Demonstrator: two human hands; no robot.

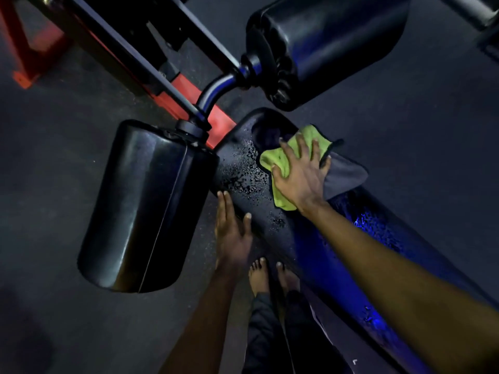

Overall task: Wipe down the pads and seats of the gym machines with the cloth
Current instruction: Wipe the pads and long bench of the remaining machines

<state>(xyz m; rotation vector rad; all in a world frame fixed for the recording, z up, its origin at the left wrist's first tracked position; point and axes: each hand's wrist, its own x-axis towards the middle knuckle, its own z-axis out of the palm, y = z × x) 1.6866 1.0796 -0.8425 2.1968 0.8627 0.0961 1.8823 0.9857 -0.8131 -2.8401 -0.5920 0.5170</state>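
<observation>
Pressing the green cloth [278,160] flat onto the long black bench pad [310,247] with the right hand [299,176], fingers spread wide and straight, palm down, no pinch or curl anywhere. Grey side of the cloth flopped out past the fingertips toward the pad's far edge. All of that up near the rounded top end of the pad, just beside a dark recess there.

Left hand [232,233] laid flat as well, fingers straight and together, thumb out, holding nothing, right at the pad's near edge. Honestly hard to tell if actually touching the vinyl or just over it.

Loads of water droplets [243,174] beaded up between the two hands. Tiny white mark [355,361] low down by the pad, too small to read.

Near roller pad [145,206] just left of the left hand, far roller pad [332,44] up beyond the cloth and clear of it, both on one curved bar [216,93]. Red frame [216,122] tucked under that bar. Open dark floor [418,117] off the far side; bare feet [259,276] squeezed in on the near side.
</observation>
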